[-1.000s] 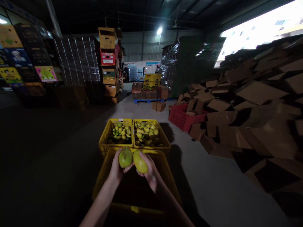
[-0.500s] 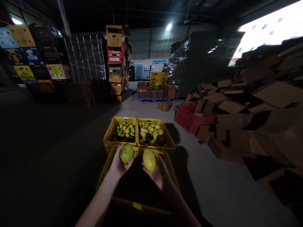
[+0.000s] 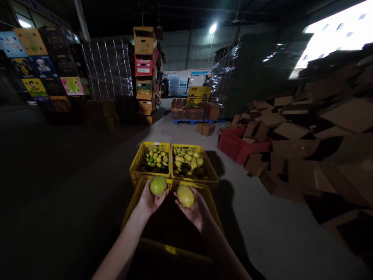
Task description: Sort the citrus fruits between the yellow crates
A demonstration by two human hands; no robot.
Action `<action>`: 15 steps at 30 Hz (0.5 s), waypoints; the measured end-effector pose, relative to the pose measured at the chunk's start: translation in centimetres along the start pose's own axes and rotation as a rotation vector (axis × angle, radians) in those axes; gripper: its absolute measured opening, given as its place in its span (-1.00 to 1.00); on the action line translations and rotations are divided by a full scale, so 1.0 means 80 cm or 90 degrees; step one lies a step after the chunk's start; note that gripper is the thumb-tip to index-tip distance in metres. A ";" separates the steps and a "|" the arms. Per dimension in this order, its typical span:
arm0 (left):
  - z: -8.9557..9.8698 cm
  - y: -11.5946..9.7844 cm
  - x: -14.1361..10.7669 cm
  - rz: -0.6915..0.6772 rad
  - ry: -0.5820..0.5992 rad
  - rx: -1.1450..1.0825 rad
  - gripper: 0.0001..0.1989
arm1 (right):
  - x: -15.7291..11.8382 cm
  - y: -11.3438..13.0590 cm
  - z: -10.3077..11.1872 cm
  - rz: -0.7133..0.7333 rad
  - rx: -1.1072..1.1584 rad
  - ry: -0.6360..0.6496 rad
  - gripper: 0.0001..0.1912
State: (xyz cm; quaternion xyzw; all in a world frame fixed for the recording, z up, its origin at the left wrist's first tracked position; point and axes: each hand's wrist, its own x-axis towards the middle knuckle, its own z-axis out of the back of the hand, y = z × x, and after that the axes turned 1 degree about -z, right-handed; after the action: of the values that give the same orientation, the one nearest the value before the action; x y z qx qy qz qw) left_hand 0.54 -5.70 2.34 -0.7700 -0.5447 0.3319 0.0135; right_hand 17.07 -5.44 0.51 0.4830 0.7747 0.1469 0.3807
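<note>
In the head view, the left hand (image 3: 151,199) is curled round one green fruit (image 3: 158,185), and the right hand (image 3: 196,208) is curled round one yellow fruit (image 3: 185,196). The hands are apart, and so are the two fruits. Each hand makes a cup under and beside its fruit, most likely because a round, smooth thing could roll off a flat palm. The tops of both fruits are left bare and catch the light. Both fruits are up over the near yellow crate (image 3: 171,249), so the crate would probably catch one if it fell. It is too dark to tell what is inside that crate. Just past it, the far left yellow crate (image 3: 134,168) and the far right yellow crate (image 3: 214,173) are side by side, perhaps so that both are easy to reach. Their walls keep the two lots of fruit from mixing; the fruits on the right look bigger. Counting up, there are two hands, two held fruits and three yellow crates. There is one red crate (image 3: 233,146) by a big heap of cardboard (image 3: 300,165), and one blue pallet (image 3: 194,121) farther back. The fruits in the far crates are too many and too dim to count.
</note>
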 end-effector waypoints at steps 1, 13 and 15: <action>0.000 -0.001 -0.001 0.000 0.000 0.001 -0.54 | -0.001 0.001 -0.001 0.001 0.002 -0.001 -0.83; 0.005 -0.002 0.004 -0.022 -0.022 0.038 -0.56 | 0.002 -0.001 0.002 0.034 0.022 -0.025 -0.88; 0.005 -0.003 0.002 -0.018 -0.025 0.040 -0.56 | 0.003 0.000 0.002 0.035 0.016 -0.035 -0.89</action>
State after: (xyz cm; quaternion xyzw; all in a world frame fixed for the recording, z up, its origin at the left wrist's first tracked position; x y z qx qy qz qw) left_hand 0.18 -5.58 2.06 -0.7545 -0.5453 0.3638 0.0314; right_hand 17.15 -5.25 0.27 0.5127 0.7522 0.1344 0.3916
